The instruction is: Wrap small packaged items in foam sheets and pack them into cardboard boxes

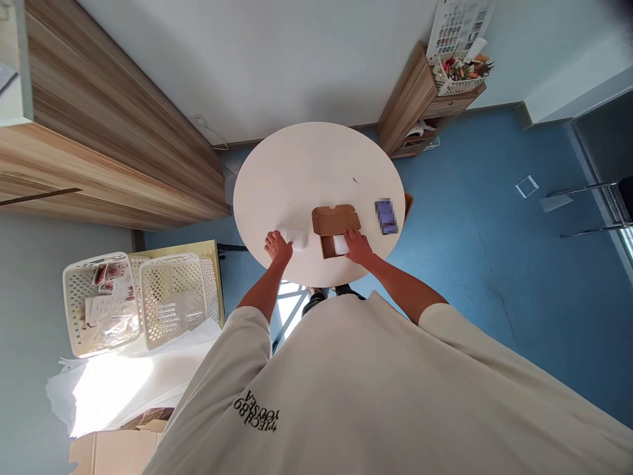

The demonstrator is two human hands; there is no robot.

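Note:
On the white oval table (316, 158), a small brown cardboard box (336, 221) lies with its lid tipped back toward the far side. A white item (341, 245) lies inside it; its kind cannot be made out. My right hand (358, 247) grips the right end of this box, fingers over its edge and thumb nearer me, hiding that corner. To the left sits a white block-like packet or small box (295, 238). Beside its left end, my left hand (278, 246) rests with fingers spread, the thumb close to or touching it.
A blurred purple phone-like object (386, 216) lies at the table's right. White plastic baskets (173, 300) with clear packaging stand at lower left. A wooden cabinet (148, 112) rises on the left, and a small wooden shelf (410, 99) stands beyond the table.

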